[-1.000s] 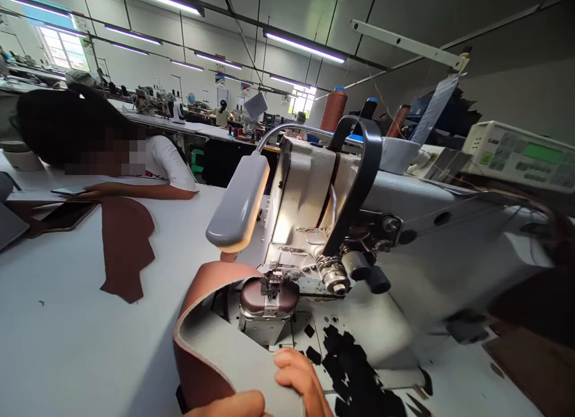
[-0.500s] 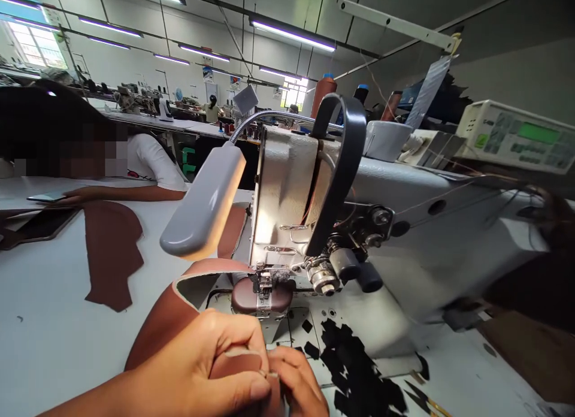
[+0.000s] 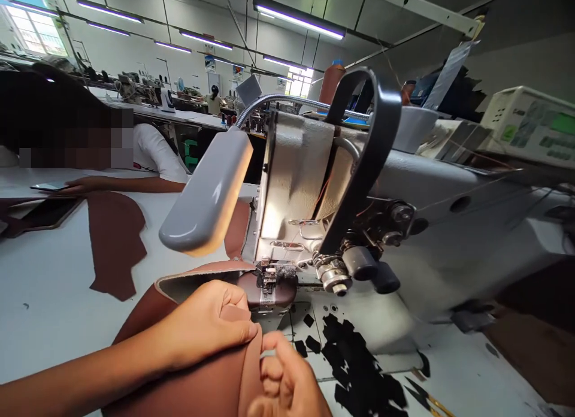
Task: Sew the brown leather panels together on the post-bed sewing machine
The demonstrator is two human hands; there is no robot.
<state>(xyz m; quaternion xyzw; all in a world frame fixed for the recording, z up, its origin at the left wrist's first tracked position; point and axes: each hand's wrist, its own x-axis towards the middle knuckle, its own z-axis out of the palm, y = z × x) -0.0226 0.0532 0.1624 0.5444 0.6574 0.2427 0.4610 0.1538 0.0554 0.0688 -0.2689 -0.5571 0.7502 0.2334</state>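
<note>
A large piece of brown leather-like material with a pale inner side curves up from the bottom of the view to the sewing machine's presser foot. My left hand is closed on its folded edge, thumb on top, just in front of the foot. Beside that edge, lower right, is my right hand; its fingers are curled and its thumb, somewhat blurred, lies over the material. Under the foot is a rounded brown machine bed. A grey lamp lights this area.
Black scraps and yellow-handled scissors lie on the right of the table. To the left are a cut brown piece and a dark phone-like object. A person in a white sleeve leans at the table, holding a phone.
My left hand has moved up and slightly left, closer to the presser foot, raising more of the brown material into view. My right hand has separated from it and sits lower along the edge.
</note>
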